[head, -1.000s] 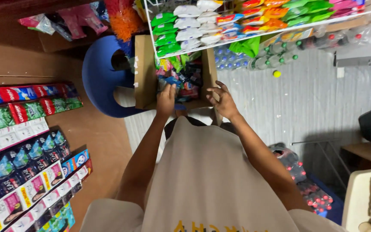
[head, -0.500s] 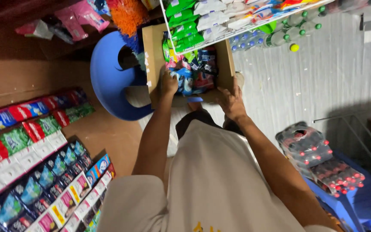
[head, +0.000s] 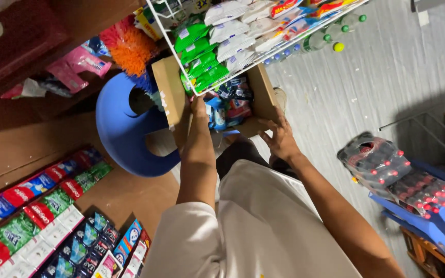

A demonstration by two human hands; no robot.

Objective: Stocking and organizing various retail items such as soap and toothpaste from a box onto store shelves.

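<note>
- The left hand [head: 198, 110] clamps the left wall of the cardboard box [head: 168, 90], fingers hooked over the rim, thumb side outward.
- The right hand [head: 280, 138] grips the box at its near right corner, fingers spread under and along the wall; the two hands on opposite walls appear to carry the load level.
- The box sits off the floor, ahead of the person's torso, its far part hidden under the white wire rack [head: 243, 49].
- Inside the box lie small foil packets [head: 230, 105], blue and red, loosely piled.
- The rack holds green and white sachets in overlapping rows.
- Left of the box stands a blue plastic stool [head: 122, 139].
- Near left, toothpaste cartons [head: 21, 206] lie in rows.
- Right, shrink-wrapped red-capped bottles [head: 397, 172] rest on a blue crate.
</note>
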